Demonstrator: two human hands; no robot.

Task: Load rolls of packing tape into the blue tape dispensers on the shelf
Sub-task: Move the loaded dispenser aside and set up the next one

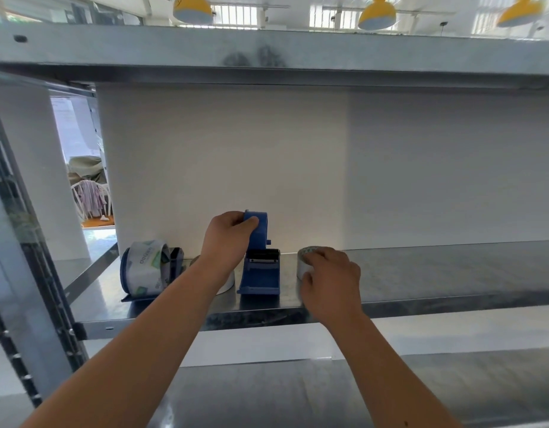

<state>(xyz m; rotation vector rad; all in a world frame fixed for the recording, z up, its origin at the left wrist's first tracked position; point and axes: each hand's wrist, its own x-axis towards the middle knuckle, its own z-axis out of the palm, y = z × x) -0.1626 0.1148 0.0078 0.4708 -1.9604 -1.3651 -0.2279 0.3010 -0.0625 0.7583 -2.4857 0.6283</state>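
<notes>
A metal shelf (421,273) is viewed from the front, with a white wall panel (236,156) behind it and a second metal shelf deck (267,50) overhead. Both bare forearms are extended onto the shelf.

An empty blue tape dispenser (261,273) is observed near the middle of the shelf, its base resting on the metal surface and its upper handle part raised upright. The left hand (228,239) is closed around that upper part, the thumb pressed against its near face and the fingers wrapped over the far side. The dispenser's roller and cutter section is visible below the hand, and no roll is seated in it.

The right hand (332,279) is placed over a roll of packing tape (304,261) standing on the shelf just to the right of the dispenser. The fingers are curled over the roll's top and front; the grip is closed on it, though how firmly cannot be told. The roll is close beside the dispenser but not touching it.

To the left, a second blue tape dispenser (174,267) is noted, already carrying a printed roll of tape (145,270). Behind the left forearm, part of a white roll (227,284) is seen on the shelf, mostly hidden.

Yellow pendant lamps (376,13) are visible above the rack.
</notes>
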